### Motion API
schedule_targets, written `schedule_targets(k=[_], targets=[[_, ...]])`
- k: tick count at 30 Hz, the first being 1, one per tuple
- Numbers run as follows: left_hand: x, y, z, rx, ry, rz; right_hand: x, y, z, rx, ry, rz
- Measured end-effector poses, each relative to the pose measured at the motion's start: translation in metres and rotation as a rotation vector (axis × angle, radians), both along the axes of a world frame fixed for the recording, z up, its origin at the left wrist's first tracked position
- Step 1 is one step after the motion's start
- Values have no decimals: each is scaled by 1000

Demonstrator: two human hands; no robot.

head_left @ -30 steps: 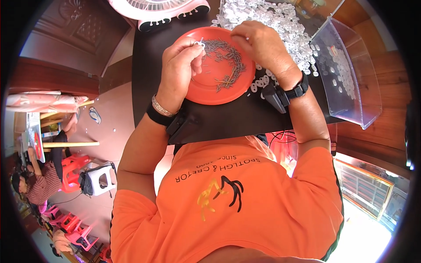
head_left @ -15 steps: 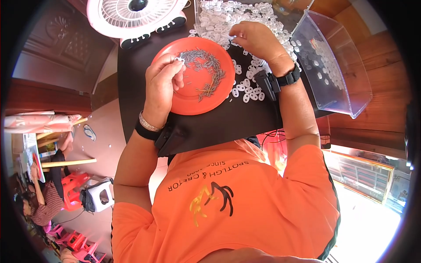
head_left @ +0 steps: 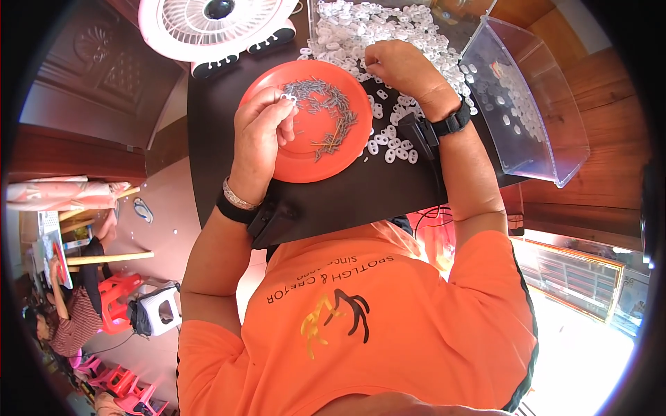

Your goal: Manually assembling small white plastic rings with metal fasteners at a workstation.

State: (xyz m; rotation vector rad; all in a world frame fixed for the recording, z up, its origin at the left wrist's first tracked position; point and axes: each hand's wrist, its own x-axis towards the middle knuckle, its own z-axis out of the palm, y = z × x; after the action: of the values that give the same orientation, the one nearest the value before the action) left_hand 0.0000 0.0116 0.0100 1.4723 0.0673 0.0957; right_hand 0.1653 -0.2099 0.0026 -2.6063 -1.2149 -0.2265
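Note:
My left hand [head_left: 260,132] is closed in a pinch over the left part of a red plate [head_left: 297,163]. A small white plastic oval piece with two holes [head_left: 288,98] shows between its thumb and forefinger. Many short grey metal pins [head_left: 338,104] lie on the plate in a curved band. To the right, my right hand [head_left: 401,68] is closed with bent fingers at the near edge of a big pile of white oval pieces [head_left: 347,41]. Whatever its fingertips hold, if anything, is hidden.
A white and pink fan [head_left: 218,31] stands at the back left of the black table [head_left: 326,204]. Loose white pieces [head_left: 394,144] lie right of the plate. A clear plastic bin [head_left: 527,104] stands at the right. Far left, a person [head_left: 73,322] sits near stools.
My right hand has turned slightly, and its fingers have curled in lower by the pile. My left hand, still pinching the white piece, has shifted a little to the right.

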Motion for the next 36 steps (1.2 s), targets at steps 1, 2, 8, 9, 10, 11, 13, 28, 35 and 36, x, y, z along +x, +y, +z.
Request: schedule_targets(k=[1, 2, 8, 9, 10, 11, 13, 28, 35, 36], targets=[[0, 0, 0, 3, -2, -5, -1, 0, 1, 0, 0, -1], [0, 0, 0, 3, -2, -4, -2, 1, 4, 49, 90, -24], [-2, -1, 2, 1, 11, 5, -11, 13, 17, 431, 782, -52], [-2, -2, 2, 3, 14, -2, -11, 16, 17, 579, 958, 53], [-2, -4, 2, 6, 18, -8, -15, 17, 17, 592, 1032, 55], [-3, -4, 2, 6, 19, 1, -24, 23, 20, 627, 1108, 91], [-3, -6, 0, -6, 20, -29, -35, 30, 21, 661, 1237, 184], [-2, -8, -3, -206, 25, -32, -57, 46, 21, 689, 1258, 314], [0, -7, -4, -285, 47, -116, -58, 51, 14, 689, 1221, 300], [0, -8, -3, -315, 31, -125, -58, 52, 12, 690, 1220, 300]])
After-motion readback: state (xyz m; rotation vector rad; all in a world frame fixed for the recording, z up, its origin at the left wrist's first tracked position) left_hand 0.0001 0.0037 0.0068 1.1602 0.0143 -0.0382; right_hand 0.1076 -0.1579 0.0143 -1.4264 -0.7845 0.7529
